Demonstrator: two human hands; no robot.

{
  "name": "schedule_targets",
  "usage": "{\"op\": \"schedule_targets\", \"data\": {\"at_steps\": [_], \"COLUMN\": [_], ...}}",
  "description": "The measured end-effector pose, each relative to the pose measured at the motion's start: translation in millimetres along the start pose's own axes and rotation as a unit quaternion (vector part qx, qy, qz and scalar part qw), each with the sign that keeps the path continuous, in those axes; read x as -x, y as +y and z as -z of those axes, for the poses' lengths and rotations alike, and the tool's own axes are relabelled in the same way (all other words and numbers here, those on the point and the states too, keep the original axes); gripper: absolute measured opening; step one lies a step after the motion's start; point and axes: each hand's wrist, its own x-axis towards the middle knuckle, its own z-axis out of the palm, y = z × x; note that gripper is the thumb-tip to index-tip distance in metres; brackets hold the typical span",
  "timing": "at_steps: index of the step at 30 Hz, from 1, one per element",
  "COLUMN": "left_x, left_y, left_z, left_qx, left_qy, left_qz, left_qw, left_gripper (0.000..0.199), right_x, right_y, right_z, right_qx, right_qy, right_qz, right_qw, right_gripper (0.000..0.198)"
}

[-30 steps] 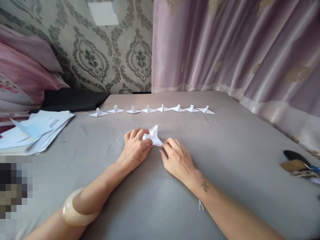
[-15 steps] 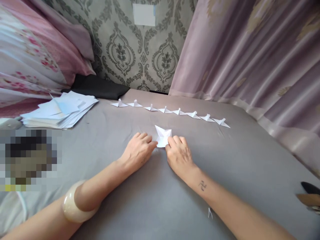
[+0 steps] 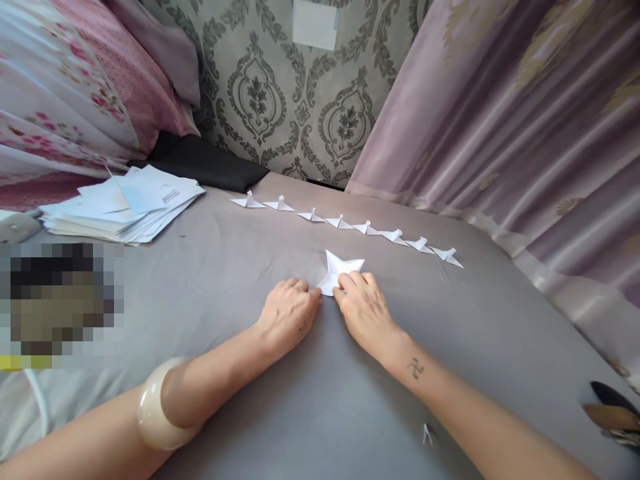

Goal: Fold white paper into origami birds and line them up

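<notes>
A white folded paper [image 3: 336,268], star-like with pointed corners, lies on the grey cloth surface between my hands. My left hand [image 3: 291,308] is closed, its fingertips pinching the paper's near left corner. Over the paper's near right part rests my right hand [image 3: 364,301], fingers curled and pressed on it; the fingers cover one side of the paper. Beyond my hands a row of several small folded paper figures [image 3: 367,228] runs across the cloth, each with a raised middle and pointed ends.
A stack of paper sheets [image 3: 125,207] lies at the far left, beside a black folded item [image 3: 200,160]. Pink curtains [image 3: 450,120] hang at the right, above the cloth [image 3: 240,413]. A small white scrap [image 3: 427,435] and dark-and-brown objects [image 3: 610,417] lie at the right.
The view has shifted slightly. My right hand has moved further over the paper, and the paper has turned a little, its right point now showing above my fingers. My left hand keeps its corner.
</notes>
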Motion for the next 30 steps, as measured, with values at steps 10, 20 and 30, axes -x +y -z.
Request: {"op": "schedule_targets", "data": {"at_steps": [10,20,30], "left_x": [-9.4,-13.9,-13.5], "left_y": [-8.1,-8.0,-9.7], "left_z": [-2.1,-9.9,-9.4], "left_qx": [0.133,0.098,0.113], "left_qy": [0.025,0.011,0.019], "left_qz": [0.057,0.066,0.061], "left_qw": [0.989,0.993,0.992], "left_gripper": [0.024,0.028,0.022], "right_x": [-19.7,-53.1,-76.6], "right_y": [12.7,15.3,18.6], "right_z": [9.9,39.1,47.4], "right_qx": [-0.074,-0.107,-0.119], "right_qy": [-0.067,-0.232,-0.306], "right_qz": [-0.065,-0.137,-0.157], "right_qw": [0.993,0.957,0.931], "right_gripper": [0.026,0.019,0.012]}}
